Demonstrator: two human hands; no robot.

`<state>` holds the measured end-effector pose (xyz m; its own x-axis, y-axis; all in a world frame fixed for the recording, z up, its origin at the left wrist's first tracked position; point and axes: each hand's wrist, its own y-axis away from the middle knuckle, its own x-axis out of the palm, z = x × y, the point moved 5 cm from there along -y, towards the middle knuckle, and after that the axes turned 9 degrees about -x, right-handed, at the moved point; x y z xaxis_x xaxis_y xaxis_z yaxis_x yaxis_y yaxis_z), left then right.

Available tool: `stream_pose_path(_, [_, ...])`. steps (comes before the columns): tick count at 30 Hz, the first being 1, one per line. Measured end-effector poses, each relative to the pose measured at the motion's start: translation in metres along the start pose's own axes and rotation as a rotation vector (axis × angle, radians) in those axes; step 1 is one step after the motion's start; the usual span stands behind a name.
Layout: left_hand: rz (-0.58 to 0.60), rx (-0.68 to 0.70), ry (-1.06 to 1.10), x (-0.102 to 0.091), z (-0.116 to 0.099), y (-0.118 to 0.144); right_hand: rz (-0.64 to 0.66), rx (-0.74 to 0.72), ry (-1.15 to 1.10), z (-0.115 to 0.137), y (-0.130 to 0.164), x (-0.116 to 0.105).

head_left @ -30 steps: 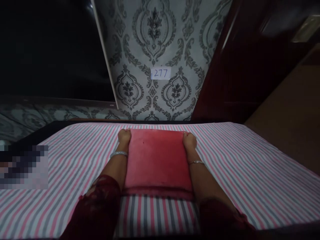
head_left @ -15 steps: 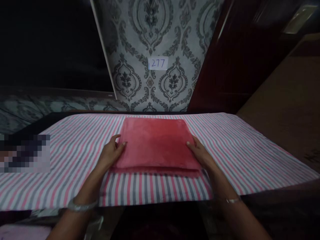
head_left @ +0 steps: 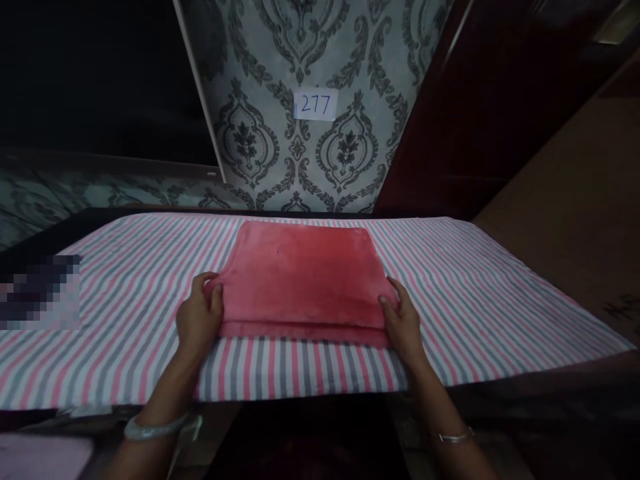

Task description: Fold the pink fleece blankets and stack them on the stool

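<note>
A folded red cloth (head_left: pixel 303 273), soft and towel-like, lies flat on a pink, grey and white striped tablecloth (head_left: pixel 475 293). A lower layer shows along its near edge. At the cloth's left side, my left hand (head_left: pixel 200 313) pinches the edge between thumb and fingers, pulling small creases into it. On the opposite side my right hand (head_left: pixel 403 323) grips the right edge, thumb on top. The fingertips under the cloth are partly hidden.
A dark screen (head_left: pixel 100 87) stands at the back left. Patterned wallpaper (head_left: pixel 295 167) carries a paper label (head_left: pixel 315 105) reading 277. Dark red panelling (head_left: pixel 450 133) and a brown surface (head_left: pixel 565 200) stand to the right. A pixelated patch covers something at the left.
My left hand has moved left and now draws the cloth's edge outward. My right hand grips nearer the front right edge. The camera view has tilted down slightly.
</note>
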<state>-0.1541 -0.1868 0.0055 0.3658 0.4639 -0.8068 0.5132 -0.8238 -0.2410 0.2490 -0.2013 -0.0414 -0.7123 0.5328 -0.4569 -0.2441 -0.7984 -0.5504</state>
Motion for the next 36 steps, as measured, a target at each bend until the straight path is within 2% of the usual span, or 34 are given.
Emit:
stream_pose_path(4, [0.062,0.062,0.106,0.008,0.013,-0.006,-0.013,0.028,0.011,-0.002,0.005,-0.003])
stream_pose_path(7, [0.044,0.064,0.162,0.008,0.014,-0.004,-0.027,0.117,-0.027,-0.001,0.006,-0.004])
stream_pose_path(10, [0.039,0.079,0.230,0.002,0.012,0.003,-0.026,0.162,-0.106,0.000,0.007,-0.006])
stream_pose_path(13, [0.037,0.096,0.311,-0.007,0.015,0.013,0.062,0.181,-0.221,0.001,0.012,-0.012])
stream_pose_path(15, [0.042,0.110,0.319,-0.013,0.022,0.022,0.123,0.195,-0.259,0.001,0.020,-0.019])
stream_pose_path(18, [0.071,0.138,0.315,-0.019,0.036,0.033,0.121,0.185,-0.208,0.001,0.035,-0.035])
stream_pose_path(21, [0.117,0.227,0.325,-0.018,0.046,0.037,0.163,0.113,-0.093,0.003,0.045,-0.043])
stream_pose_path(26, [0.098,0.541,0.214,-0.012,0.036,0.036,0.210,-0.215,0.043,0.017,0.048,-0.040])
stream_pose_path(29, [0.131,0.559,0.153,-0.007,0.031,0.033,0.257,-0.324,0.108,0.022,0.048,-0.035])
stream_pose_path(32, [0.182,0.545,0.128,-0.006,0.030,0.031,0.319,-0.346,0.164,0.021,0.048,-0.029])
stream_pose_path(34, [0.200,0.571,0.115,-0.007,0.028,0.030,0.314,-0.353,0.179,0.019,0.047,-0.027])
stream_pose_path(36, [0.162,0.591,0.090,-0.011,0.026,0.027,0.263,-0.361,0.190,0.015,0.045,-0.027])
